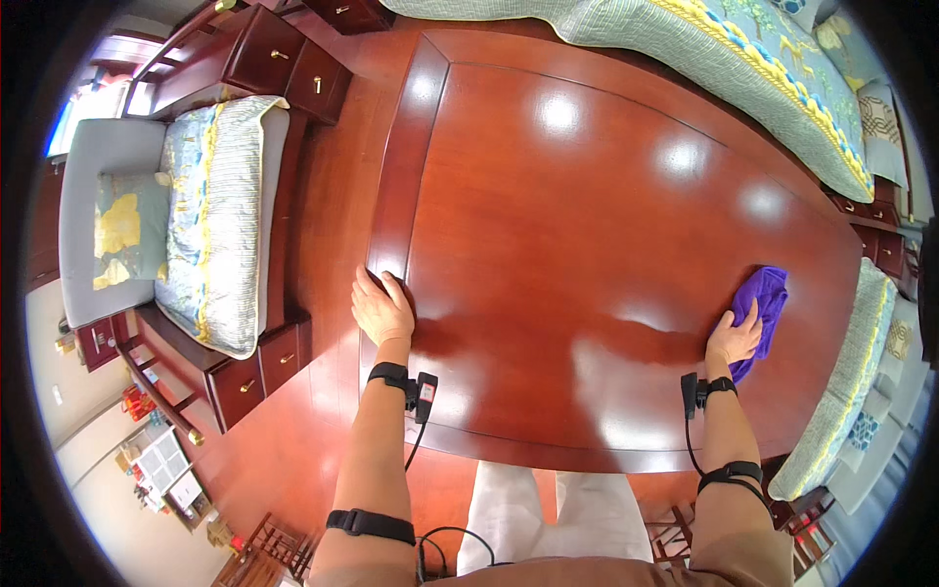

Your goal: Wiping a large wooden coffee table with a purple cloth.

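Note:
Before me lies a broad, glossy reddish-brown wooden table [543,220], with light reflecting off its top. My left hand [384,306] rests on the table's left border, fingers slightly apart and nothing in it. On the right part of the tabletop, my right hand [735,334] lies on a bunched purple cloth [766,297], its fingers spread over the cloth and its palm at the cloth's left edge. Whether the fingers grip the fabric or only press on it cannot be seen. Both wrists carry black straps with small devices and cables.
An armchair [270,271] with a quilted cover and a cushion stands left of the table, between wooden drawer cabinets [242,389]. Covered sofas [631,37] line the far side and the right [829,411]. Wooden chairs [273,547] stand at lower left.

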The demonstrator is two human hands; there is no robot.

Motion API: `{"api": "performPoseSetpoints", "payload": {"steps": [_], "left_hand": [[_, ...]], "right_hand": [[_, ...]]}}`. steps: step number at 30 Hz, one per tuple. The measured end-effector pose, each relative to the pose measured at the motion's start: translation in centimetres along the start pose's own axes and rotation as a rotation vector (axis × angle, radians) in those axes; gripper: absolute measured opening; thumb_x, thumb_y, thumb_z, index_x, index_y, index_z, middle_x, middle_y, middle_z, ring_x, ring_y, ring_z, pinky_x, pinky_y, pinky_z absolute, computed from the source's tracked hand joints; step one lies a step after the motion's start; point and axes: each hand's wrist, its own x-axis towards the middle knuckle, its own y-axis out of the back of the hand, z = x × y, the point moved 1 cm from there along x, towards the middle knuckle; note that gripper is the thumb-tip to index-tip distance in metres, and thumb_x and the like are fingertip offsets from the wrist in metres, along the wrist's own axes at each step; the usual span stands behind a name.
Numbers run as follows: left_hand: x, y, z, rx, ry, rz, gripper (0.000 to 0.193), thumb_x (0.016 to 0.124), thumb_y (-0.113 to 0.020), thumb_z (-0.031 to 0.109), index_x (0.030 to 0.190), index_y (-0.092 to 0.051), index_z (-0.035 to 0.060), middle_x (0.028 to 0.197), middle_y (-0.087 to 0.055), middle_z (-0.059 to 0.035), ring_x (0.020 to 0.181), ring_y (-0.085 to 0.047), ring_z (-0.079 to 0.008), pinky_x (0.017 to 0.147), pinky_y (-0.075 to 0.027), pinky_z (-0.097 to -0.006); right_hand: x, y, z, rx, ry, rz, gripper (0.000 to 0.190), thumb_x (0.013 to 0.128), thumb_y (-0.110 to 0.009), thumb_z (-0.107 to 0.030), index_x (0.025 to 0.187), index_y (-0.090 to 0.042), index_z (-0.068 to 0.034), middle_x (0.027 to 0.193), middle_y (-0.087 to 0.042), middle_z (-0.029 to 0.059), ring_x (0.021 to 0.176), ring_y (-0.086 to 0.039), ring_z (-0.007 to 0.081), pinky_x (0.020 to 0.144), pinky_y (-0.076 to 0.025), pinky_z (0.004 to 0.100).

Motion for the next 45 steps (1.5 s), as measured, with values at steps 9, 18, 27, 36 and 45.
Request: {"api": "performPoseSetpoints", "payload": {"steps": [9, 18, 27, 36, 45], "left_hand": [[-0.1, 0.2, 0.2, -0.028, 0.018, -0.067, 0.049, 0.095, -0.044, 0.032, 0.132, -0.042, -0.0006, 0.113, -0.057, -0.0185, 0.105, -0.053, -0.0341, 0.089, -0.04, -0.0457], [-0.5, 0.0, 0.8, -0.087, 0.017, -0.085, 0.05, 0.095, -0.044, 0.034, 0.133, -0.043, 0.0012, 0.116, -0.057, -0.0191, 0.106, -0.053, -0.0354, 0.091, -0.04, -0.0474], [-0.4, -0.5, -3.3, -0.312, -0.041, 0.043, 0.06, 0.095, -0.049, 0.032, 0.142, -0.032, -0.0008, 0.142, -0.038, -0.0267, 0.132, -0.036, -0.041, 0.11, -0.028, -0.0477], [-9.7, 2.0, 4.2, -0.301, -0.117, -0.002, 0.065, 0.098, -0.042, 0.038, 0.147, -0.021, -0.0012, 0.147, -0.028, -0.0266, 0.136, -0.028, -0.0407, 0.113, -0.022, -0.0474], [-25.3, -0.5, 31.0, -0.388, -0.6, -0.065, 0.059, 0.091, -0.053, 0.013, 0.143, -0.031, -0.004, 0.147, -0.031, -0.0252, 0.136, -0.03, -0.0397, 0.113, -0.024, -0.0463]], "right_hand": [[-7.5, 5.3, -12.2, 0.131, 0.161, -0.088, 0.063, 0.074, -0.064, -0.029, 0.134, -0.049, -0.03, 0.133, -0.048, 0.0132, 0.122, -0.043, 0.0342, 0.095, -0.033, 0.0568], [-18.6, 14.7, -29.8, 0.519, 0.668, -0.311, 0.07, 0.067, -0.076, -0.021, 0.132, -0.05, -0.027, 0.133, -0.045, 0.0097, 0.124, -0.037, 0.0314, 0.099, -0.029, 0.0566], [-21.6, 16.2, -24.3, 0.548, 1.006, -0.375, 0.044, 0.085, -0.052, -0.015, 0.127, -0.056, -0.025, 0.131, -0.049, 0.0097, 0.123, -0.041, 0.0307, 0.101, -0.03, 0.0553], [-16.1, 12.5, -13.4, 0.788, 1.319, -0.417, 0.037, 0.08, -0.06, -0.018, 0.115, -0.063, -0.026, 0.131, -0.051, 0.0044, 0.122, -0.045, 0.0257, 0.102, -0.032, 0.0503], [15.5, -0.1, 13.0, 0.525, 0.75, -0.174, 0.046, 0.067, -0.067, -0.018, 0.111, -0.063, -0.031, 0.122, -0.054, 0.0014, 0.115, -0.049, 0.0245, 0.086, -0.04, 0.0473]]}}
